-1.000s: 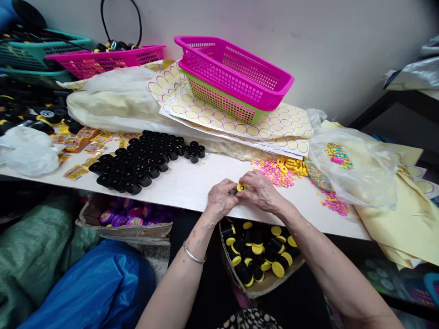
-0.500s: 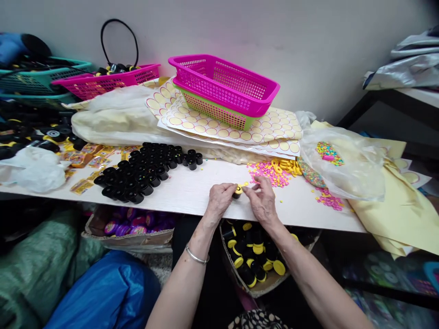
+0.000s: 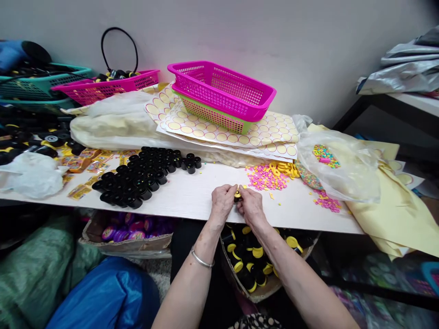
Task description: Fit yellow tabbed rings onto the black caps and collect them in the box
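Between my two hands, just above the front of the white tabletop, is a small black cylinder with a yellow top [image 3: 237, 195]. My left hand [image 3: 222, 201] has its fingers closed on the cylinder's left side. My right hand [image 3: 251, 206] closes on it from the right, thumb and fingertips at the yellow part. The fingers hide most of the piece. To the left stand black cylindrical cups [image 3: 133, 183] in a tight group. Right of my hands lie a pile of pink pellets [image 3: 267, 178] and yellow ring-shaped pieces [image 3: 286, 169].
A pink basket [image 3: 222, 93] nests in a green one on sheets of round labels [image 3: 206, 132]. A clear bag [image 3: 346, 169] of coloured pellets lies at right. Below the table edge, a cardboard box [image 3: 257, 299] holds black cylinders with yellow caps; another box [image 3: 126, 246] holds purple items.
My right hand has moved left and closed in on the cylinder beside my left hand. The whole view has shifted slightly downward.
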### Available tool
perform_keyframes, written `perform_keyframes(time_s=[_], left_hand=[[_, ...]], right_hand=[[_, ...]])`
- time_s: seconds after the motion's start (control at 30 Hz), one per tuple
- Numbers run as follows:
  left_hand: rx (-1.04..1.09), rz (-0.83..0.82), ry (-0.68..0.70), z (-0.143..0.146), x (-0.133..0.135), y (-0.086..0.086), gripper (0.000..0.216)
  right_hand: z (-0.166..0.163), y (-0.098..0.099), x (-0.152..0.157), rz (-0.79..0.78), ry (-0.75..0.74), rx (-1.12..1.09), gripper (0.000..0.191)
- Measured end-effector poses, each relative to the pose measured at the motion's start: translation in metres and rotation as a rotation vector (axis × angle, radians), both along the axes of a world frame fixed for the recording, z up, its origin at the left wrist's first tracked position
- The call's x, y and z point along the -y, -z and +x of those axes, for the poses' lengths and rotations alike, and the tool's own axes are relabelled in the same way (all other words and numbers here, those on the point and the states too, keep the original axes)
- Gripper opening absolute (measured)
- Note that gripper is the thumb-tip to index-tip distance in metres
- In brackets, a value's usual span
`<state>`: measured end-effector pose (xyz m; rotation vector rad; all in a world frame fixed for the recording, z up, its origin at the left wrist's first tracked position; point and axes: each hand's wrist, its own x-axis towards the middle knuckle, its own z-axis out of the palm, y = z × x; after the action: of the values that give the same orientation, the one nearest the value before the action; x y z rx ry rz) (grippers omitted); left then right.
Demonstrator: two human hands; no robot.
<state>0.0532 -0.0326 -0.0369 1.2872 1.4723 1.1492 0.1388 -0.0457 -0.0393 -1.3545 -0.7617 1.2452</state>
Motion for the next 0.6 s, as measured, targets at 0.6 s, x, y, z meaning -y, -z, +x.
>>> perform_keyframes(time_s=[0.6], left_hand=[[0.173, -0.072, 0.005, -0.001, 0.009, -0.003, 0.036]], right_hand=[[-0.002, -0.006, -0.005, -0.04, -0.019, -0.132, 0.035]])
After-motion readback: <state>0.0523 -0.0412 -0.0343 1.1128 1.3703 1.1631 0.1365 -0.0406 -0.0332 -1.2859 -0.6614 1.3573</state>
